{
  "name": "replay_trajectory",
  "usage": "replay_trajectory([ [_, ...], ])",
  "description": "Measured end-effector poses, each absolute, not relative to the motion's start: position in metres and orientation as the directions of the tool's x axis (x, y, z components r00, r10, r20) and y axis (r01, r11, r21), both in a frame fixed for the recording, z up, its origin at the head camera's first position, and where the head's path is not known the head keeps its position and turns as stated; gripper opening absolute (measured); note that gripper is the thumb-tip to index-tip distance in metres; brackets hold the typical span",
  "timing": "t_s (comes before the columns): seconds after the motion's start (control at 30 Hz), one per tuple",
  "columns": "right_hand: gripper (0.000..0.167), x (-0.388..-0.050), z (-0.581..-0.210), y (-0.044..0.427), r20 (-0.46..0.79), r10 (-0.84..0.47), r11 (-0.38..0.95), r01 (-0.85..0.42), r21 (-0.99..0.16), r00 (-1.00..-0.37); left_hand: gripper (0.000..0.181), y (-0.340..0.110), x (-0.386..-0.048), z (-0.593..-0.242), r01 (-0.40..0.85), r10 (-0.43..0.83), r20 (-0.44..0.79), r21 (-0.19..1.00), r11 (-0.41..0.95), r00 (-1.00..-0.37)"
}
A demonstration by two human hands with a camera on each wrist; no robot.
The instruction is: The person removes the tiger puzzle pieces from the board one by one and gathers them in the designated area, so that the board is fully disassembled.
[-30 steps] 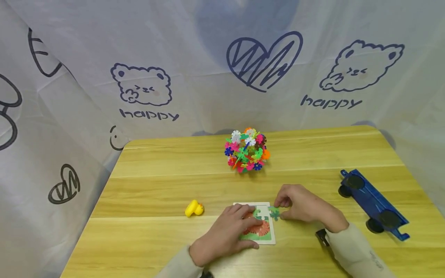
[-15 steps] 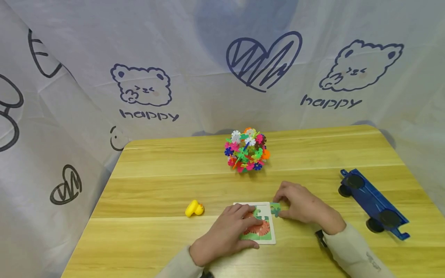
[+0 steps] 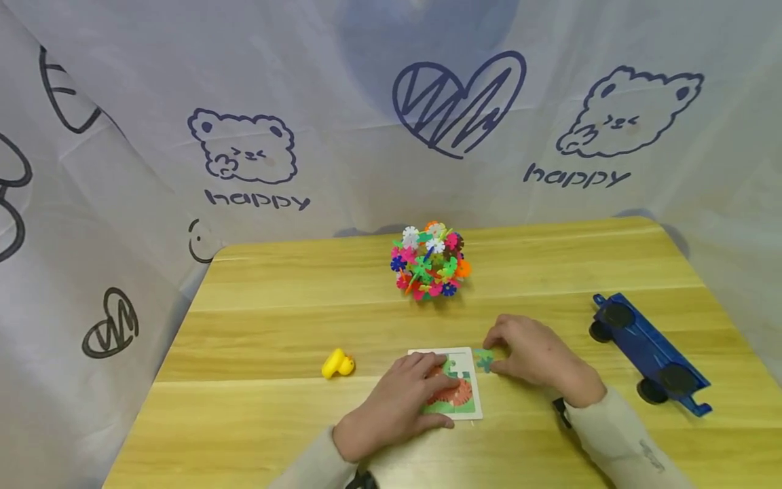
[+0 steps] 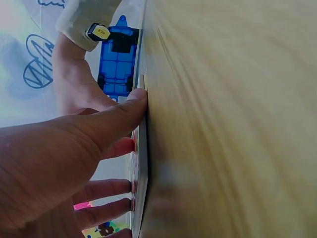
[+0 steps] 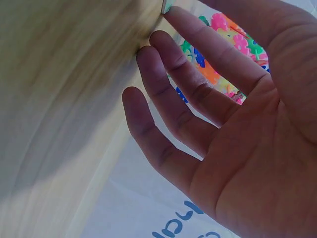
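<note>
A small jigsaw puzzle with a white frame (image 3: 478, 407) lies on the table, its picture reddish-orange on green, with a pale gap at the upper right. My left hand (image 3: 400, 397) rests over its left part, fingers spread on the picture and thumb at the near edge. That thumb (image 4: 136, 96) touches the board's edge in the left wrist view. Just right of the frame, my right hand (image 3: 531, 356) pinches a green and teal puzzle piece (image 3: 484, 360) between thumb and index finger. Only a corner of the piece shows in the right wrist view, where the other fingers (image 5: 163, 91) are loosely bent.
A yellow toy duck (image 3: 337, 364) sits left of the puzzle. Behind it stands a colourful ball of flower-shaped plastic pieces (image 3: 430, 261). A blue toy vehicle (image 3: 650, 353) lies at the right, wheels showing. White printed cloth (image 3: 354, 136) hangs behind the table.
The puzzle piece has turned and shifted slightly right, off the frame's right edge, with my right hand. My left hand stays on the puzzle. The head view has tilted slightly.
</note>
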State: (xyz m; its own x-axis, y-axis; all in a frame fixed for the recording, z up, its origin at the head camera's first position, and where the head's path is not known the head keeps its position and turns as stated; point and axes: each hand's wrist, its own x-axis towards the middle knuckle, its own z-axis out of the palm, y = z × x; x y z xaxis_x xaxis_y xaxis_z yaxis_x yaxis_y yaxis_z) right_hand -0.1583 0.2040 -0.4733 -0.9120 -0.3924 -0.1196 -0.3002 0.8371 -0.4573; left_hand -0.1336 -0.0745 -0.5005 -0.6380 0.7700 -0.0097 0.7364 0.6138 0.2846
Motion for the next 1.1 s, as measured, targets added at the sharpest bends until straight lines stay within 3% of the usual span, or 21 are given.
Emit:
replay_trajectory([
  [0.37,0.027,-0.166,-0.468,0.206,-0.117,-0.381,0.844,-0.293,-0.45,-0.917,0.058,-0.082,-0.137,-0.496,0.751,0.783,-0.017,0.273,0.602,-0.622],
  [0.67,0.05,-0.164,-0.465,0.201,-0.082,-0.396,0.81,-0.306,-0.5,-0.914,0.056,-0.091,-0.142,-0.484,0.735,0.77,-0.019,0.287,0.615,-0.637],
  [0.9,0.042,-0.153,-0.469,0.19,-0.042,-0.521,0.682,-0.386,-0.621,-0.853,0.053,-0.091,-0.141,-0.493,0.736,0.784,-0.053,0.31,0.601,-0.618],
  [1.1,0.037,-0.136,-0.474,0.178,-0.063,-0.542,0.695,-0.405,-0.594,-0.838,0.052,-0.09,-0.143,-0.496,0.74,0.784,-0.055,0.297,0.604,-0.618],
])
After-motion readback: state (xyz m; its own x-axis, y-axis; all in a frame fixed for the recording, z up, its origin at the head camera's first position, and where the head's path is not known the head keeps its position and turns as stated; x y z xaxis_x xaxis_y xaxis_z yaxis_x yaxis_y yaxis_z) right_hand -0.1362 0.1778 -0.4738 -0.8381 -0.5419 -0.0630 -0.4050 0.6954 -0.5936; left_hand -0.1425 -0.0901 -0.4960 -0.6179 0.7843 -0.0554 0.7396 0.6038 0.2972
